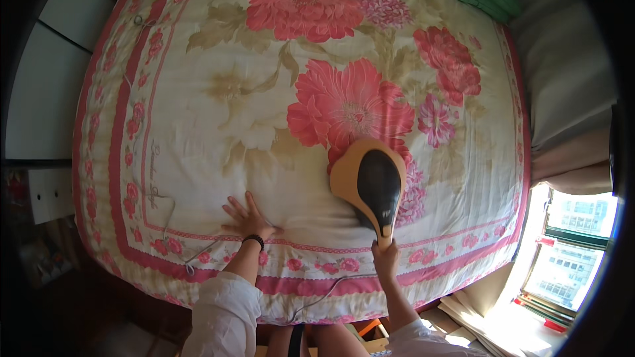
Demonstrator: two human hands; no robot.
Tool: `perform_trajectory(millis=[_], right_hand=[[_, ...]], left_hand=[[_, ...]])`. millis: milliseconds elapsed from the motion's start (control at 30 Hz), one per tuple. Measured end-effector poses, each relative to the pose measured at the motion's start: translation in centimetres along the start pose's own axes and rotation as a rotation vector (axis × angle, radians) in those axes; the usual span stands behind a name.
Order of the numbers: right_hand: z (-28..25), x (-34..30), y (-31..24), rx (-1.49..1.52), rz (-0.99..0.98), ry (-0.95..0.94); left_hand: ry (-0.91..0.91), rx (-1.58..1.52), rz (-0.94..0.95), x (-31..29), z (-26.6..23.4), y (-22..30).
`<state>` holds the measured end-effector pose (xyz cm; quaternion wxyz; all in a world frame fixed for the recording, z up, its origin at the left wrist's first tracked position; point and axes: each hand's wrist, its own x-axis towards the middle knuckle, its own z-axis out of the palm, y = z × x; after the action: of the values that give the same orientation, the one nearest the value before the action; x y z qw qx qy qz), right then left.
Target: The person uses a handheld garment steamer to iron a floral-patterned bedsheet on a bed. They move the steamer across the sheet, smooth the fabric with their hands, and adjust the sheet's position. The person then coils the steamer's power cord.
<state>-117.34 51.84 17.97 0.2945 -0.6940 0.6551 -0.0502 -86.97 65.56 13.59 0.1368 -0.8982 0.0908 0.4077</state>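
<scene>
Cream-and-pink floral bedding [198, 129], likely soft and giving, spreads broadest. On its near part, right of centre, rests a tan-and-black handheld cleaner [345, 178], probably stiff-shelled and head-heavy, best held by its slim handle [385, 234]. The right hand [385, 258] has its fingers wrapped round that handle; the left hand [250, 219] lies on the bedding, fingers spread wide.

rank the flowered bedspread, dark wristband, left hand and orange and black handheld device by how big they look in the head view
1. Flowered bedspread, filling most of the view
2. Orange and black handheld device
3. Left hand, fingers spread
4. Dark wristband, a thin loop
</scene>
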Motion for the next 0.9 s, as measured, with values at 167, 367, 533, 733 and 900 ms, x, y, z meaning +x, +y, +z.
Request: perform_trajectory(millis=[167, 367, 533, 733, 900], right_hand=[[0.0, -1.3, -1.3, 0.045, -0.008, -0.004], [3.3, 10.4, -11.5, 0.134, -0.019, -0.073], [7.4, 23.1, -22.0, 0.141, -0.135, 0.000], [7.2, 34.9, -32.5, -0.001, -0.139, 0.037], [5.3, 38.8, -32.8, -0.016, -0.132, 0.006]], left_hand=[[-0.007, 0.023, -0.014, 0.7, 0.7, 0.7], [-0.023, 0.049, -0.030, 0.9, 0.5, 1.0], [-0.024, 0.049, -0.054, 1.2, 0.9, 1.6], [0.137, -0.172, 0.052, 3.6, 5.1, -0.5], [0.133, -0.134, 0.028, 3.5, 5.2, -0.1]])
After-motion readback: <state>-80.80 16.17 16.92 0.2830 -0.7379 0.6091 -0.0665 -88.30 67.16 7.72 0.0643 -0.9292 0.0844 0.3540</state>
